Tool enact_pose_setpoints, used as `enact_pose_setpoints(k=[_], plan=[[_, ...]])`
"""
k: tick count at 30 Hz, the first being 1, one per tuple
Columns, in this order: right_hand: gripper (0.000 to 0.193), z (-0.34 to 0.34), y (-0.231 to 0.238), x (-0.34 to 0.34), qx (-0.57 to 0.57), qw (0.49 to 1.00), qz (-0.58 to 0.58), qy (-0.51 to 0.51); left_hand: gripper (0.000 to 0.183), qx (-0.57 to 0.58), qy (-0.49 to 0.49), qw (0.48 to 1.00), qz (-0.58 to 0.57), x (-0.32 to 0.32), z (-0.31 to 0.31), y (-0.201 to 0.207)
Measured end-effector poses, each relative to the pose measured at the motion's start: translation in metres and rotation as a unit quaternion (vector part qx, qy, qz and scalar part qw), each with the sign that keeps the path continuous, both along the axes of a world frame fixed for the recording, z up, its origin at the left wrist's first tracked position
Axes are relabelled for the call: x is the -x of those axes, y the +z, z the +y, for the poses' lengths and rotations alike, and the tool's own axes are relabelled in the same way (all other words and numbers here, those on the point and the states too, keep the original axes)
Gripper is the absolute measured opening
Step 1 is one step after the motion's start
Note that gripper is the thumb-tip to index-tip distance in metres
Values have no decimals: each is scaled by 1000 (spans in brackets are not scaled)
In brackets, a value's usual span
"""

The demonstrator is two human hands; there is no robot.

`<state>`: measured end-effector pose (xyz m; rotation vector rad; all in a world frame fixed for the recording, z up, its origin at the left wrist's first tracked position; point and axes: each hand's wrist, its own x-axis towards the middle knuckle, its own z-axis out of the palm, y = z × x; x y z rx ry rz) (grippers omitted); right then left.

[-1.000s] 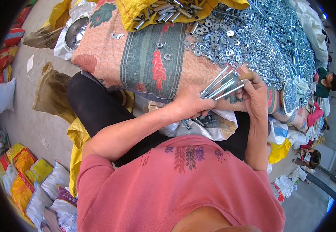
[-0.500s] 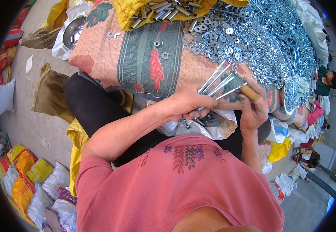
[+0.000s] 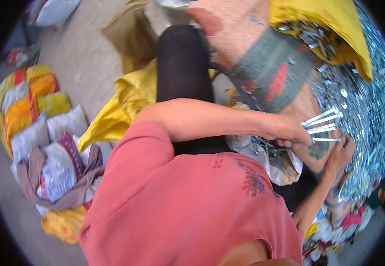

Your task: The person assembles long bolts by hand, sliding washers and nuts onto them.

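1. The left hand point(image 3: 292, 133) is closed around the lower ends of a small bundle of long silver metal bolts point(image 3: 322, 126), gripping them firmly.
2. The right hand point(image 3: 341, 153) sits just beside the left, its fingers curled up against the same bundle from below; whether it truly clamps the bolts or only steadies them I cannot tell.
3. The bolts fan out from the left hand toward the right of the picture, their long axes lying nearly level and tilting slightly upward, free ends pointing away from the body.
4. Those free ends reach over a wide heap of small silver nuts, washers and bolts point(image 3: 369, 102), which lies directly beyond both hands; the right hand is the nearer to it.
5. Above the hands, a yellow cloth sack point(image 3: 334, 22) holds more metal hardware.
6. Under the heap is a patterned pink and green cloth point(image 3: 272, 71).
7. Well apart, on the person's left, coloured filled bags point(image 3: 37, 119) sit on the floor.
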<state>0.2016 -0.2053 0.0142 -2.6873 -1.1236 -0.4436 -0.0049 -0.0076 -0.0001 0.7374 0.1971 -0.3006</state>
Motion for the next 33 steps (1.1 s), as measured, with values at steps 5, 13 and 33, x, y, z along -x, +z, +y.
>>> enact_pose_setpoints(k=[5, 13, 33], plan=[[12, -5, 17, 12, -289, 871, 398, -21, 14, -11, 26, 1000, 9, 2, -3, -3], [10, 11, 22, 61, -366, 827, 423, 57, 16, 5, -29, 999, 20, -1, -7, -7], [33, 41, 38, 106, -376, 648, 662, -12, 26, 3, -64, 997, -32, 2, 12, 11]])
